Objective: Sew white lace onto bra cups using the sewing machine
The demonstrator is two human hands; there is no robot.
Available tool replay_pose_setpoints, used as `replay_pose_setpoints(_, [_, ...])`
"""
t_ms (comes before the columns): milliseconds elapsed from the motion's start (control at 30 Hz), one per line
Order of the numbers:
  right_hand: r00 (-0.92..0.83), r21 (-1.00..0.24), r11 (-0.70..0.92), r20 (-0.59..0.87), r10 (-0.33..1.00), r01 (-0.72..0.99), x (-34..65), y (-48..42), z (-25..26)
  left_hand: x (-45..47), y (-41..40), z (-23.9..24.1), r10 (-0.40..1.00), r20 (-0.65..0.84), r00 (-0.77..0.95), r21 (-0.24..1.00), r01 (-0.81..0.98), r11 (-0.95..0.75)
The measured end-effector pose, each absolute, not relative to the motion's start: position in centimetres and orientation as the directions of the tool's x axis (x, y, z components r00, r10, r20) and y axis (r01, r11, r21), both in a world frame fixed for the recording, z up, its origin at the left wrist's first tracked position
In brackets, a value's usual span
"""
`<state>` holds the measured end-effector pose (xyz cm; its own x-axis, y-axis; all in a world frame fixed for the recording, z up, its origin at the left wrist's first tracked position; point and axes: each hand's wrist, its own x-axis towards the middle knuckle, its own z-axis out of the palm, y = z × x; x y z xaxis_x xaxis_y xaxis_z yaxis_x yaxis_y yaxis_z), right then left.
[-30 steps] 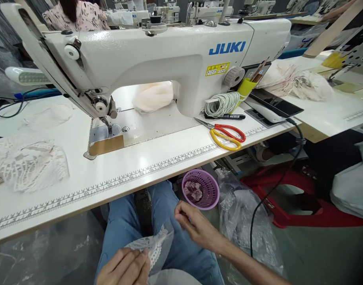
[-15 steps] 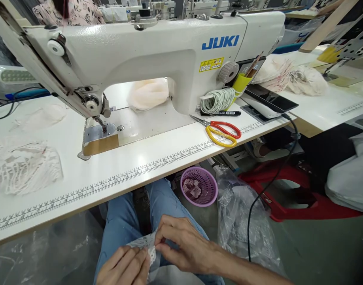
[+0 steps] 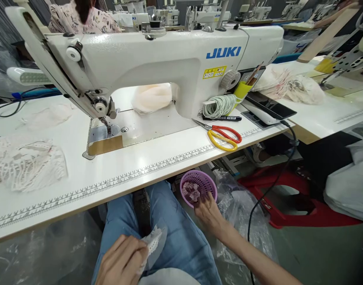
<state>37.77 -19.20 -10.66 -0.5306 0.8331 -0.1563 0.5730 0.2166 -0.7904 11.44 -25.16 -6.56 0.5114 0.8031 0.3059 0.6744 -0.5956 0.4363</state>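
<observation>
My left hand (image 3: 123,259), low in the view over my lap, is closed around a piece of white lace fabric (image 3: 154,242). The scalloped lace edge and some sheer cloth stick out past the fingers. My right hand (image 3: 207,211) reaches over the near rim of a purple plastic basket (image 3: 213,186). Its fingers point down into the basket and look slightly apart, though their tips are hard to make out. Pinkish crumpled scraps (image 3: 190,191) lie in the basket, just left of those fingers.
A white sewing machine (image 3: 157,51) stands on the table with a printed ruler edge. Red-and-yellow-handled scissors (image 3: 224,136) lie by a coil of pale cord (image 3: 219,106). Lace pieces (image 3: 33,164) are at left. A black cable (image 3: 270,186) hangs near a red stool (image 3: 264,202).
My right hand has let go of the lace and moved up and right to the basket. My left hand still holds the lace. The camera view has shifted slightly.
</observation>
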Motion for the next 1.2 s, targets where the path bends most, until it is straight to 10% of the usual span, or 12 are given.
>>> replay_pose_setpoints(133, [-0.667, -0.811, 0.344, -0.075, 0.741, 0.473, 34.8, -21.0, -9.0, 11.4, -24.4, -6.7, 0.928, -0.141, 0.346, 0.742, 0.657, -0.133])
replay_pose_setpoints(300, [-0.716, -0.911, 0.196, -0.137, 0.685, 0.363, 29.9, -22.3, -8.6, 11.2, -23.6, -5.4, 0.794, -0.540, 0.278, 0.776, 0.530, 0.342])
replay_pose_setpoints(567, [-0.857, -0.938, -0.340, -0.227, 0.463, 0.065, 30.6, -20.4, -8.6, 9.8, -24.3, -5.6, 0.715, -0.607, 0.348, 0.794, 0.234, 0.560])
replay_pose_setpoints(1200, [-0.837, -0.780, -0.625, -0.348, 0.423, 0.009, 29.1, -20.7, -8.3, 8.2, -25.3, -5.0, 0.640, -0.621, 0.452, 0.742, 0.074, 0.667])
